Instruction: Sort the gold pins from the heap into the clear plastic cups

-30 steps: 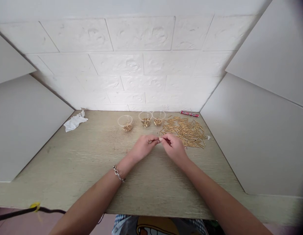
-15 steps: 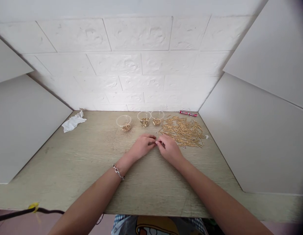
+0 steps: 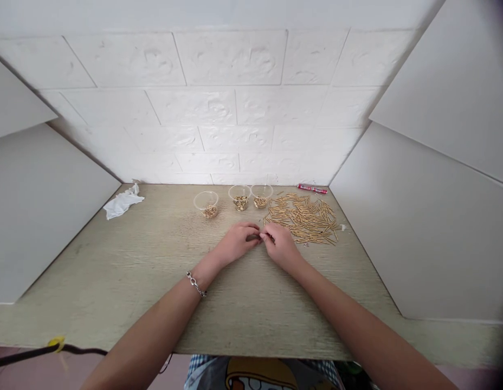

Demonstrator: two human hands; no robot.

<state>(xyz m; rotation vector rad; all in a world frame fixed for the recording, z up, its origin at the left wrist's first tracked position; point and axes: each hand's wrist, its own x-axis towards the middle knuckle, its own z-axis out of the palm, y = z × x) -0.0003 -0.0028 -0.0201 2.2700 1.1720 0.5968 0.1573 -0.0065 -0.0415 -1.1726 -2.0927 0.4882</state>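
Observation:
Fingertip to fingertip, my left hand (image 3: 237, 242) and my right hand (image 3: 281, 246) meet over the middle of the table. Both are closed in a pinch, and whatever sits between the fingers is too small and covered to make out. Just beyond my right hand spreads a pile of thin gold-coloured metal pins (image 3: 308, 219). Behind my hands stand three clear plastic cups: the left cup (image 3: 206, 201) holds fine gold-coloured pieces, while the middle cup (image 3: 239, 195) and the right cup (image 3: 262, 194) hold small gold-coloured metal parts.
Tiny brown bits (image 3: 193, 225) are scattered by the left cup. A crumpled white tissue (image 3: 123, 202) lies at the far left, and a red wrapped stick (image 3: 312, 188) at the back right. White panels (image 3: 438, 227) close in both sides; a brick-patterned wall (image 3: 231, 108) rises behind.
My fingertips have shifted very slightly to the right, and my left thumb and fingers show a slightly wider gap behind the tips. The cups and pins stay where they were.

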